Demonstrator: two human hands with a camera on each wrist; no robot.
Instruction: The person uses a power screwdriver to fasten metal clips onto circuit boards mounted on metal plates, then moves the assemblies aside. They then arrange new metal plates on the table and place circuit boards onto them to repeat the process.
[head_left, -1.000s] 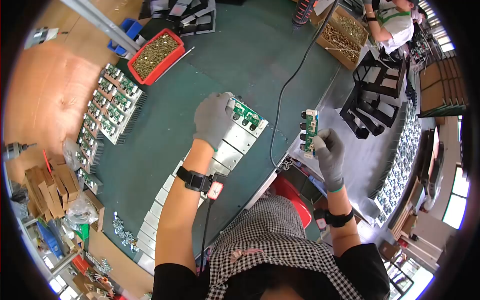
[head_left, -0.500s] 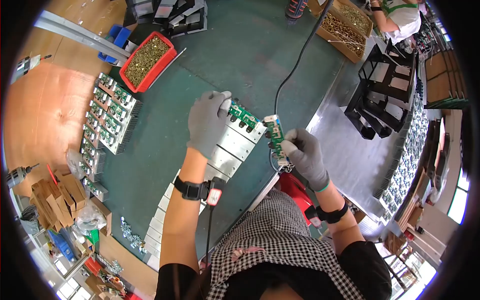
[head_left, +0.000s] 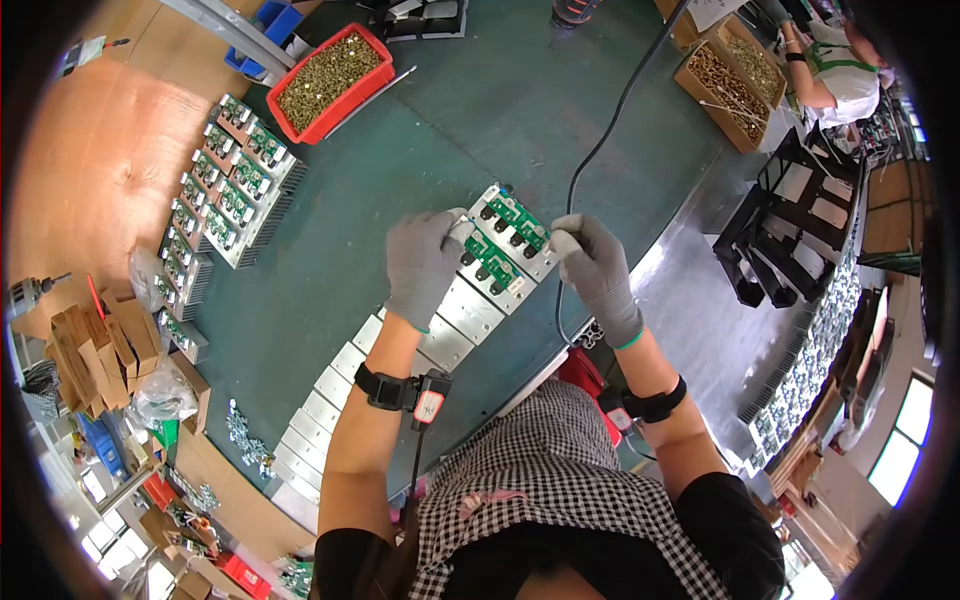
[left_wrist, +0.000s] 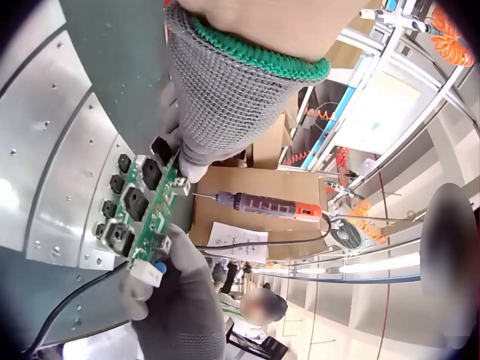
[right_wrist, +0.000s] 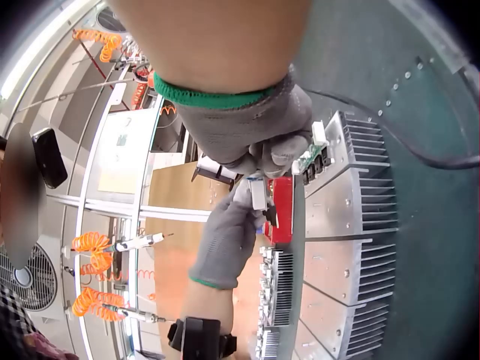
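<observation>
Both hands wear grey gloves with green cuffs. My left hand pinches the left end of a green circuit board with black components, held close over the row of silver heat sinks. In the left wrist view this board stands in front of another, with a white connector at its lower end. A second circuit board lies along the heat sink at the row's far end. My right hand has curled fingertips right at that board's right end, where they hide its edge.
A red bin of brass-coloured screws stands at the back left. Heat sinks with fitted boards line the left side. A black cable crosses the bench just beyond my right hand. Black frames lie on the metal surface at right.
My right hand has carried its circuit board leftward to the end of the heat sink row, where two boards now lie side by side. The left hand stays at the row.
</observation>
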